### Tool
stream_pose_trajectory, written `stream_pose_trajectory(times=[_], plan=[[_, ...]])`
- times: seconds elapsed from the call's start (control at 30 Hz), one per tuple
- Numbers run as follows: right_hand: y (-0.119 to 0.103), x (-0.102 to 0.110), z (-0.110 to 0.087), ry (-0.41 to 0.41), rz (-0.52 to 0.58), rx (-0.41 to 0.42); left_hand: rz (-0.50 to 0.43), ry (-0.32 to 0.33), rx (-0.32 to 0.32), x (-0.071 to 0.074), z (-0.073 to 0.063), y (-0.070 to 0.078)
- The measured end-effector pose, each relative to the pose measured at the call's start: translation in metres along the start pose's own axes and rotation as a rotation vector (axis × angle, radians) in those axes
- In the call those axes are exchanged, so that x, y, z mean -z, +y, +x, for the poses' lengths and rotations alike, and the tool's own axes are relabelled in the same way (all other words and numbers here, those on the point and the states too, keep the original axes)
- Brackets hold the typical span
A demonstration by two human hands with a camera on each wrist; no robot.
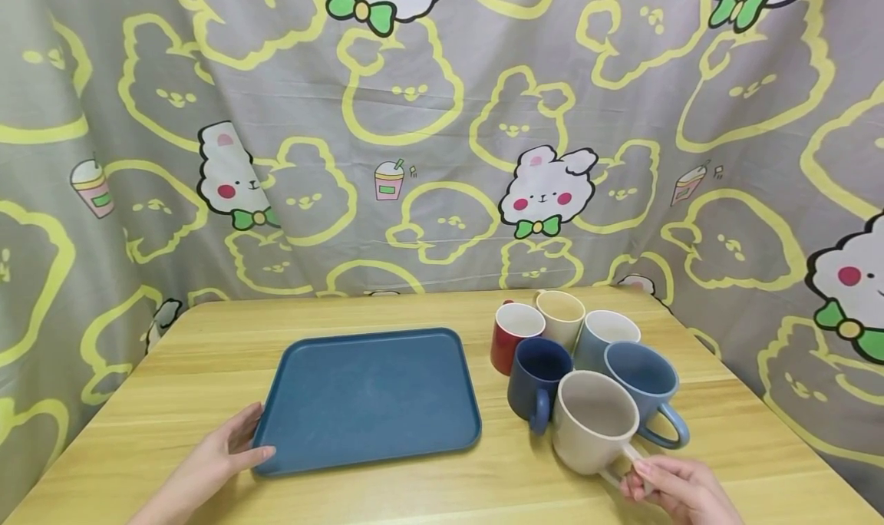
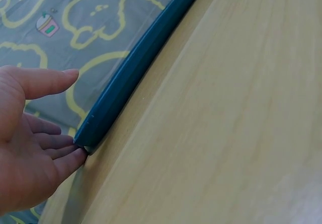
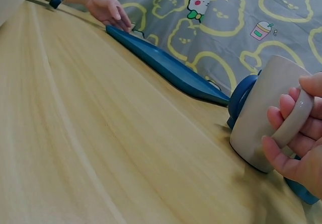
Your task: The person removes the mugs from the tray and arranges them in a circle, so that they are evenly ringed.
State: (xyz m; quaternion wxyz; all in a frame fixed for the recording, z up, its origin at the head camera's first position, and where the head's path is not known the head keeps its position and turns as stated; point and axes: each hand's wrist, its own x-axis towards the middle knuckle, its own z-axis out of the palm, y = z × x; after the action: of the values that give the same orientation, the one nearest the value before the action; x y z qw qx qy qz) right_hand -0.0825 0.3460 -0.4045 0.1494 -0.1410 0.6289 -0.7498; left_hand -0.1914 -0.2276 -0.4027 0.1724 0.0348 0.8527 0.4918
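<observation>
A blue rectangular tray (image 1: pixel 369 402) lies on the table. At its near left corner is my left hand (image 1: pixel 224 448), its fingertips against the tray's edge; the left wrist view shows the thumb straight and apart from the fingers (image 2: pixel 55 151). My right hand (image 1: pixel 680 487) grips the handle of a beige mug (image 1: pixel 595 425), with fingers curled through the handle in the right wrist view (image 3: pixel 299 133). Whether the mug's base touches the table is hard to tell. Close behind it stand a navy mug (image 1: pixel 532 387) and a blue mug (image 1: pixel 652 379).
Further back in the group stand a red mug (image 1: pixel 507 348), a cream mug (image 1: pixel 562 321) and a grey-blue mug (image 1: pixel 594 348) with a pale inside. The wooden table (image 1: pixel 387 494) ends at a patterned curtain (image 1: pixel 442 149) behind and at the sides.
</observation>
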Motion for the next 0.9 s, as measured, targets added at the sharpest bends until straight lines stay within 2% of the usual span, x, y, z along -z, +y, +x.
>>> stream_pose_trajectory(times=[0.27, 0.53, 0.6, 0.7, 0.83, 0.9], plan=[[0.002, 0.001, 0.003, -0.036, 0.075, 0.064, 0.001, -0.012, -0.01, 0.0, 0.0, 0.001], [0.002, 0.008, 0.005, -0.118, 0.112, 0.129, 0.004, -0.006, -0.01, 0.0, -0.002, 0.0], [0.001, 0.009, 0.006, -0.126, 0.092, 0.138, 0.008, -0.005, -0.008, 0.0, -0.001, -0.001], [-0.004, 0.01, 0.006, -0.056, -0.041, 0.096, 0.006, -0.004, -0.002, 0.0, -0.001, -0.001], [-0.016, 0.013, 0.002, 0.138, -0.367, -0.02, 0.007, -0.005, 0.001, 0.0, 0.0, -0.001], [-0.024, 0.014, 0.002, 0.222, -0.495, -0.036, 0.009, -0.004, 0.0, 0.0, 0.0, -0.001]])
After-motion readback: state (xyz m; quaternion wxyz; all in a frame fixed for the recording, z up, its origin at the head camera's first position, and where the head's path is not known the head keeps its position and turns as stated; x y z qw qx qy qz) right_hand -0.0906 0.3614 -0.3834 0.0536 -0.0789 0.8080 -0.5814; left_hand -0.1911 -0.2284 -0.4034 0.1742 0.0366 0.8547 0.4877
